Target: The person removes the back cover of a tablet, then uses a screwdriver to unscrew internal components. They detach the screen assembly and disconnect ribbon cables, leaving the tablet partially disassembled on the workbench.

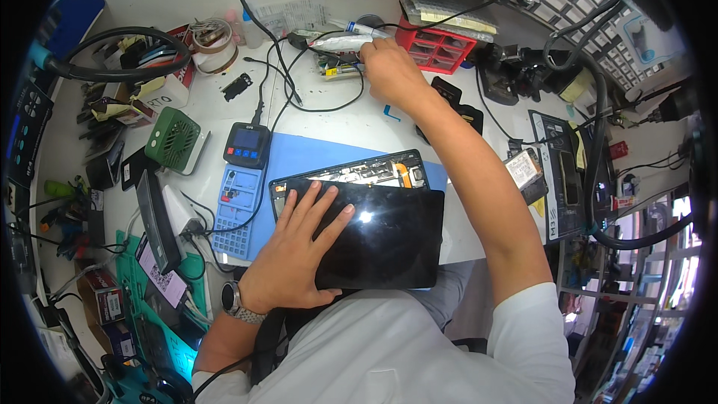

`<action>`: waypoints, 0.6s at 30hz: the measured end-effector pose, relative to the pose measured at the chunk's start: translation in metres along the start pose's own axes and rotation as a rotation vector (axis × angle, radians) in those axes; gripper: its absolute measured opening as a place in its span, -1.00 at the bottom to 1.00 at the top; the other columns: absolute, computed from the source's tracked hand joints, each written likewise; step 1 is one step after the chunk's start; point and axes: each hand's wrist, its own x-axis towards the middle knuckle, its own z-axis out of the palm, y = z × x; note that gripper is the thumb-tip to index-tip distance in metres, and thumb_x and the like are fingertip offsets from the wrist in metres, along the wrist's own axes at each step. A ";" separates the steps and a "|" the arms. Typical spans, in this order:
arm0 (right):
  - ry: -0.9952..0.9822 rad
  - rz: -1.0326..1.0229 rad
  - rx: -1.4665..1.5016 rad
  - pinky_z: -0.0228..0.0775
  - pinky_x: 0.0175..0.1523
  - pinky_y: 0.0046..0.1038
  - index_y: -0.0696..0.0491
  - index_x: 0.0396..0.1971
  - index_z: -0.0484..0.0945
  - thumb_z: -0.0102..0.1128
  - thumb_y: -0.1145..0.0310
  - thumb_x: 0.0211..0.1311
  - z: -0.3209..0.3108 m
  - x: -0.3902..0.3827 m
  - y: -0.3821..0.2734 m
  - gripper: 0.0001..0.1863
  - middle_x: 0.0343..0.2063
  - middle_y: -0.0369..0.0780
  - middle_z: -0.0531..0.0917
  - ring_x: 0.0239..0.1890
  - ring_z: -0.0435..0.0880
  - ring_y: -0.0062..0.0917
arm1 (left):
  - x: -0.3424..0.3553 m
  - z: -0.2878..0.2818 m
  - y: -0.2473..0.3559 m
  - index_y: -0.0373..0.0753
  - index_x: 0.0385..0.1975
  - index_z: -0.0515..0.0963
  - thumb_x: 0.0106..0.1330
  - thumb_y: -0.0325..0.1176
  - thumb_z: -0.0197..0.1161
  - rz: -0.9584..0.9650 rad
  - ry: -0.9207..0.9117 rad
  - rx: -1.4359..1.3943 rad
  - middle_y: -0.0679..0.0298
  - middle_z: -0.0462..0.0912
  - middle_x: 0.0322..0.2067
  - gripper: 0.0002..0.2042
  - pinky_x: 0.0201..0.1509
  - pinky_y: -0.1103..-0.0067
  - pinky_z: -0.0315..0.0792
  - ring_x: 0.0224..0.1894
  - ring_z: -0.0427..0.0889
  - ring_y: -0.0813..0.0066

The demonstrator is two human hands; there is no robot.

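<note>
Along the near edge of the white bench [321,123], an opened tablet body [374,173] lies on a blue mat [299,151], its bared innards showing beyond a glossy black screen panel [393,243] that overlaps its lower part. Palm down with fingers spread apart, the left hand [299,258] rests on the panel's left side, while the right hand [393,75] reaches to the clutter by a silvery pouch [340,43] and a red drawer unit [441,52], its fingertips too hidden to tell whether they are clamped on anything.
</note>
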 end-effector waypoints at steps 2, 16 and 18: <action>0.004 0.003 -0.048 0.52 0.32 -0.03 0.27 -0.06 0.74 0.27 0.56 0.25 -0.001 0.000 0.002 -0.73 0.02 0.09 0.72 0.17 0.67 0.00 | 0.006 -0.002 -0.001 -0.15 0.73 0.10 -0.22 -0.04 0.80 -0.008 -0.033 0.034 -0.34 -0.02 0.68 0.38 0.69 -0.38 -0.28 0.72 -0.14 -0.54; 0.287 0.495 0.803 0.73 0.07 -0.16 0.21 0.49 0.36 0.29 0.69 0.34 -0.090 -0.101 -0.062 -0.29 -0.07 0.10 0.73 0.04 0.86 -0.15 | 0.022 -0.013 0.017 -0.19 0.73 0.05 -0.29 -0.01 0.82 -0.053 -0.117 0.097 -0.39 0.08 0.59 0.45 0.67 -0.40 -0.32 0.70 -0.04 -0.44; 0.333 0.375 0.885 0.75 0.02 -0.26 0.16 0.52 0.34 0.28 0.69 0.39 -0.078 -0.127 -0.075 -0.29 -0.09 0.04 0.73 0.01 0.88 -0.22 | 0.020 -0.008 0.016 -0.23 0.68 0.11 -0.29 -0.02 0.82 -0.048 -0.099 0.084 -0.41 0.08 0.58 0.40 0.68 -0.37 -0.29 0.70 -0.02 -0.44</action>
